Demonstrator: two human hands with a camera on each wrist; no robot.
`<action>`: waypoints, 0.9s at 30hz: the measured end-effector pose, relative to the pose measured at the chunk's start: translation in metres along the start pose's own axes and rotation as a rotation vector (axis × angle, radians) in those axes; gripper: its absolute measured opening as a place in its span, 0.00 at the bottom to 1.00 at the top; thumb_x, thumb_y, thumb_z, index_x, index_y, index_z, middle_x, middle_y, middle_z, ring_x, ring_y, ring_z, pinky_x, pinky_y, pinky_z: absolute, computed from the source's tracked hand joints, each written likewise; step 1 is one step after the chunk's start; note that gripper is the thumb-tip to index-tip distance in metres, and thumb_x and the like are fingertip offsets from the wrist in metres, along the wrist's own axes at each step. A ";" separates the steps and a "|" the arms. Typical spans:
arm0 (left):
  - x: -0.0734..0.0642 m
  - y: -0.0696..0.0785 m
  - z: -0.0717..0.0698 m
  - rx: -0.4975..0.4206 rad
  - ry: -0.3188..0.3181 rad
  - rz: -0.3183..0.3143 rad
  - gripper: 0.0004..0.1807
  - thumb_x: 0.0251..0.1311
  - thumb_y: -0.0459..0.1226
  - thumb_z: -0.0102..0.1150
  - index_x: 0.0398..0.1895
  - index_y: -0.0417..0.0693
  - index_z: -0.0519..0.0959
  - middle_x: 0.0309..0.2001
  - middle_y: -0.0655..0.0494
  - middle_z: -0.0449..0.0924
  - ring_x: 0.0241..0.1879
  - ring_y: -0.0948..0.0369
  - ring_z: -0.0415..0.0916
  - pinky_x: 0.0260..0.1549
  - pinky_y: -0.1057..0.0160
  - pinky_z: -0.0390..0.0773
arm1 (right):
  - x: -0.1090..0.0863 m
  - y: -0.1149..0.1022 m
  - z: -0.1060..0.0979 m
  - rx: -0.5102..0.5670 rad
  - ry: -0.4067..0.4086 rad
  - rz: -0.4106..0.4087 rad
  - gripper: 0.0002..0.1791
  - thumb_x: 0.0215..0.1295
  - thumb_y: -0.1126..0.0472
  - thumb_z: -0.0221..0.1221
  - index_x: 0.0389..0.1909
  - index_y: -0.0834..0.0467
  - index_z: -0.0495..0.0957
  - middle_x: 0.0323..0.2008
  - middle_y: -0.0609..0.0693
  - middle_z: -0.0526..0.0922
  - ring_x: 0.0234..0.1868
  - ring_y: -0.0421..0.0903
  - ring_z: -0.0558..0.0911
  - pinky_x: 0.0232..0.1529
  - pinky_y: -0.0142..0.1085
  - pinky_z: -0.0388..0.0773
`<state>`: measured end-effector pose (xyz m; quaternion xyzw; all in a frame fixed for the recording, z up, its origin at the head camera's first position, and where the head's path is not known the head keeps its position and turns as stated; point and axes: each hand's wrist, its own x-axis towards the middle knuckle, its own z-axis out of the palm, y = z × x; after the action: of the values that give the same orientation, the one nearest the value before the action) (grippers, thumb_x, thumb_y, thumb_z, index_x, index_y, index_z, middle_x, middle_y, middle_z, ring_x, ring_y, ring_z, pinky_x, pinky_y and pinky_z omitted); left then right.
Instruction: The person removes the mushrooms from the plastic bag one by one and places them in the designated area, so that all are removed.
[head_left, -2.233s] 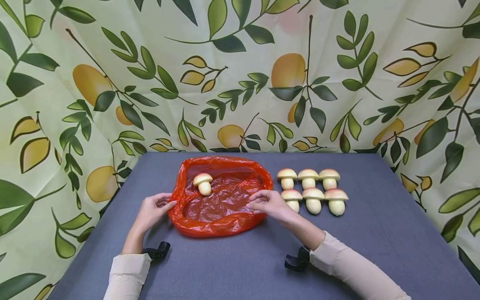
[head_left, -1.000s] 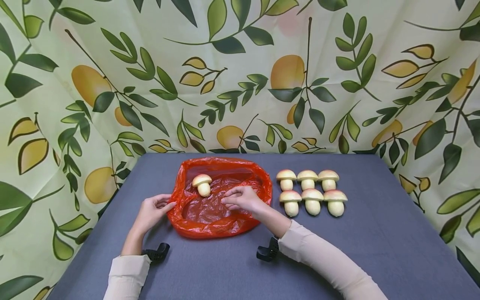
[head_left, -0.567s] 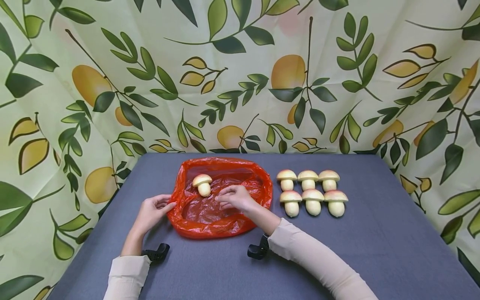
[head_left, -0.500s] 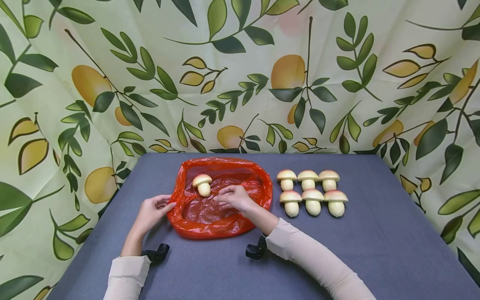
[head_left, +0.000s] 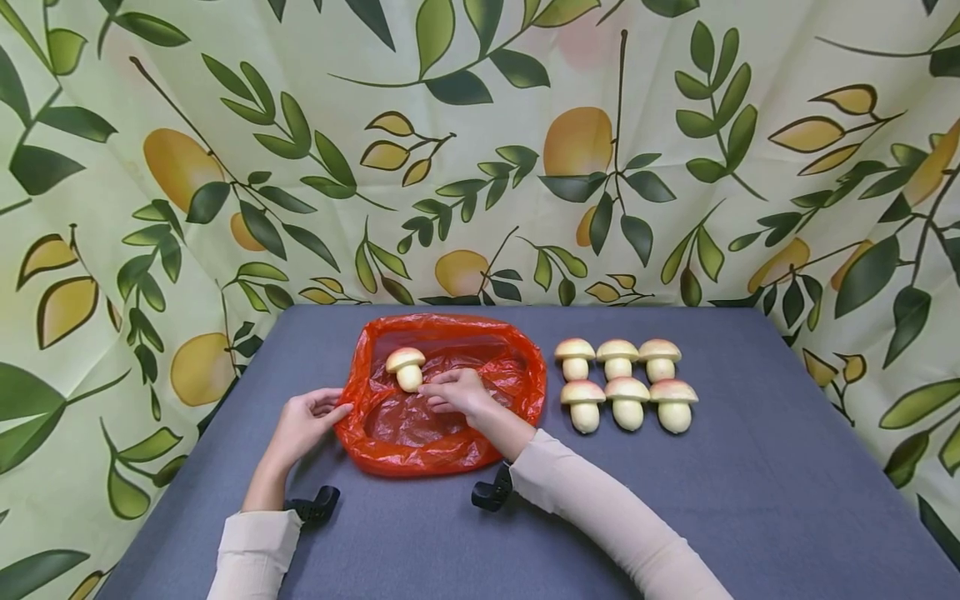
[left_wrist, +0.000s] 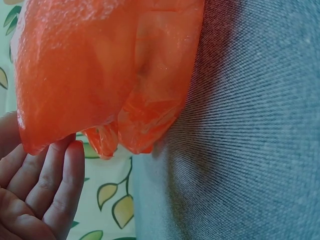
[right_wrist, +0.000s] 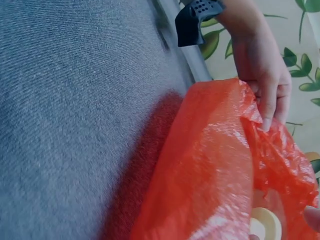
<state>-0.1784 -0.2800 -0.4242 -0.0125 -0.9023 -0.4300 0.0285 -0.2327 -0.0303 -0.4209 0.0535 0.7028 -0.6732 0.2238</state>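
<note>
A red plastic bag [head_left: 442,459] lies on the table with its mouth spread wide. My left hand [head_left: 306,423] pinches the bag's left rim between thumb and fingers; in the left wrist view the red film [left_wrist: 75,75] hangs over those fingers. Inside the bag, toward its back left, is one toy mushroom [head_left: 406,358] with a pale stem and a reddish cap. My right hand [head_left: 467,393] reaches over the bag's right side, fingertips right at the lower end of the stem, thumb and fingers apart. In the right wrist view the mushroom [right_wrist: 272,225] shows between the fingertips.
To the right of the bag, several similar mushrooms [head_left: 627,400] lie in two rows on the grey-blue table [head_left: 420,550]. A leaf-patterned cloth [head_left: 480,133] hangs behind and at the sides. Black camera mounts [head_left: 491,493] sit on both wrists.
My right hand has moved left from the bag's right rim across its opening to the mushroom inside. The left hand keeps its place on the rim, and the mushrooms lie as before.
</note>
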 end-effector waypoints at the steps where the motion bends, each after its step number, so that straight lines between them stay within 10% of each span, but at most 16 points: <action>1: 0.000 0.000 0.000 -0.002 -0.002 0.000 0.17 0.61 0.35 0.62 0.50 0.32 0.79 0.42 0.36 0.85 0.32 0.80 0.76 0.34 0.80 0.77 | 0.001 0.001 0.001 0.005 0.007 0.001 0.20 0.60 0.62 0.65 0.50 0.69 0.76 0.44 0.61 0.86 0.43 0.53 0.88 0.42 0.37 0.85; 15: -0.002 0.003 -0.002 -0.017 -0.013 0.007 0.19 0.60 0.36 0.63 0.51 0.30 0.78 0.42 0.35 0.84 0.32 0.79 0.77 0.33 0.79 0.77 | 0.016 0.002 0.013 0.046 0.122 0.026 0.20 0.57 0.59 0.68 0.46 0.66 0.78 0.30 0.50 0.82 0.32 0.43 0.86 0.40 0.35 0.85; 27: -0.001 0.002 -0.002 -0.004 -0.004 0.008 0.18 0.61 0.35 0.62 0.49 0.30 0.79 0.42 0.35 0.85 0.31 0.79 0.77 0.33 0.77 0.77 | 0.029 0.007 0.036 0.008 0.252 -0.040 0.25 0.51 0.60 0.71 0.48 0.68 0.77 0.45 0.60 0.82 0.21 0.37 0.75 0.26 0.27 0.79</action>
<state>-0.1768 -0.2799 -0.4218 -0.0170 -0.9014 -0.4318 0.0285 -0.2469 -0.0711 -0.4385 0.1243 0.7236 -0.6682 0.1198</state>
